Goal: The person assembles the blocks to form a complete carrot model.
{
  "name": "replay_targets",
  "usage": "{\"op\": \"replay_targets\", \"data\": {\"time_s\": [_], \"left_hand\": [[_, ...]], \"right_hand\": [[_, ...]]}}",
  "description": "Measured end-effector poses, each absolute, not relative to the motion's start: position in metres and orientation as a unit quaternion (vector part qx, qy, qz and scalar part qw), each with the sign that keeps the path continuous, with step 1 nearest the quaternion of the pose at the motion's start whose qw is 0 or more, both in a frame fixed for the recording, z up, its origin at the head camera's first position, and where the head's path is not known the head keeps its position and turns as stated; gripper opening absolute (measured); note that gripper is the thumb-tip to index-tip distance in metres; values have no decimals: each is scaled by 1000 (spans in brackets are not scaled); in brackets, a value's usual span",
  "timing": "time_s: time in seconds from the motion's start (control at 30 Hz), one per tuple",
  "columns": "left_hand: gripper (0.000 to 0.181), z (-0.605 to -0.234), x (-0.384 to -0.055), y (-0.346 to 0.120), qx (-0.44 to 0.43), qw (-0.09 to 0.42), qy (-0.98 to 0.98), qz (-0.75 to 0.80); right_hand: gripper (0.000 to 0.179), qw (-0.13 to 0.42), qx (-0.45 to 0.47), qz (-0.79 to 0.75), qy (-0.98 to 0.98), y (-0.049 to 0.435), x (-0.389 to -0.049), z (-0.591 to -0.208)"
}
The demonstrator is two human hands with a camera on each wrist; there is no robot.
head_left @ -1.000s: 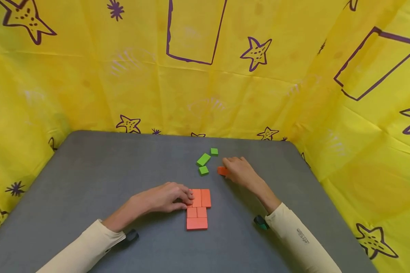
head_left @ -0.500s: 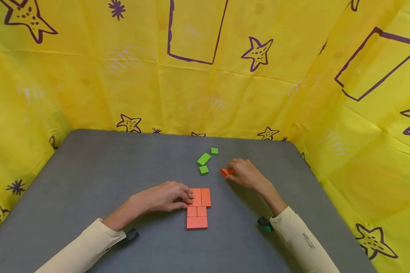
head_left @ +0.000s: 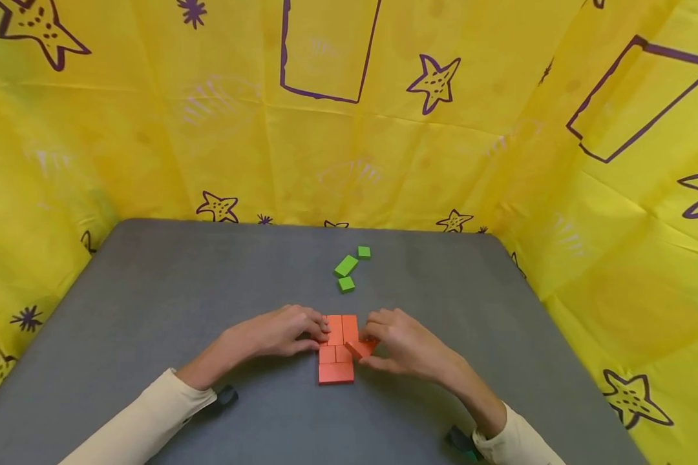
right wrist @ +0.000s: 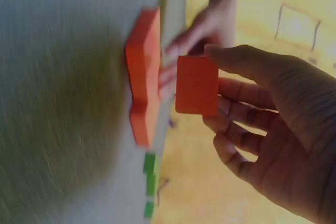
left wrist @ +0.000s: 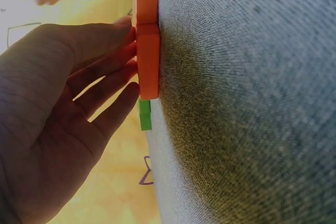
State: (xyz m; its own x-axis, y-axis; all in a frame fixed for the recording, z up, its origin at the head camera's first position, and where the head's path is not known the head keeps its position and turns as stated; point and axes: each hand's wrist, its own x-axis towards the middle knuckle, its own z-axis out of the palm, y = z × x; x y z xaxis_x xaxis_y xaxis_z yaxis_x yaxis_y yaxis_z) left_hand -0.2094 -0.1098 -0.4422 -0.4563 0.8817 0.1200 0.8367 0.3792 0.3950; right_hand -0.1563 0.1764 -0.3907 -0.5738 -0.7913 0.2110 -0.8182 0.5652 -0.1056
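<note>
Flat orange blocks [head_left: 335, 372] lie side by side on the grey table in a small layout, wider at its far end. My left hand [head_left: 291, 332] rests its fingertips on the far left block; in the left wrist view the fingers [left wrist: 118, 111] are fairly straight against the block's side [left wrist: 148, 61]. Between thumb and fingers, my right hand [head_left: 410, 345] pinches another orange block [right wrist: 197, 85], tilted and raised close over the layout's right side. From the head view it overlaps the edge of the small blocks there.
Three green blocks lie beyond the layout, among them a longer one [head_left: 346, 265] between two small ones. The grey table [head_left: 209, 271] is bordered by a yellow curtain [head_left: 326, 142] at the back and sides.
My right hand has carried the orange block from beside the green blocks toward me, over to the layout's right side. The left hand has stayed in place.
</note>
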Motion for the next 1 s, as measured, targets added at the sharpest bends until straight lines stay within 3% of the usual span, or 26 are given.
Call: {"op": "replay_targets", "data": {"time_s": [0.3,1.0], "left_hand": [[22,-442,-213,-112,522,53,828,199],[23,-442,-210,-111,520,58,828,199]], "right_hand": [[29,32,507,92,-857,150,-127,-411],[31,19,482,74,-873,140,-124,-425]]}}
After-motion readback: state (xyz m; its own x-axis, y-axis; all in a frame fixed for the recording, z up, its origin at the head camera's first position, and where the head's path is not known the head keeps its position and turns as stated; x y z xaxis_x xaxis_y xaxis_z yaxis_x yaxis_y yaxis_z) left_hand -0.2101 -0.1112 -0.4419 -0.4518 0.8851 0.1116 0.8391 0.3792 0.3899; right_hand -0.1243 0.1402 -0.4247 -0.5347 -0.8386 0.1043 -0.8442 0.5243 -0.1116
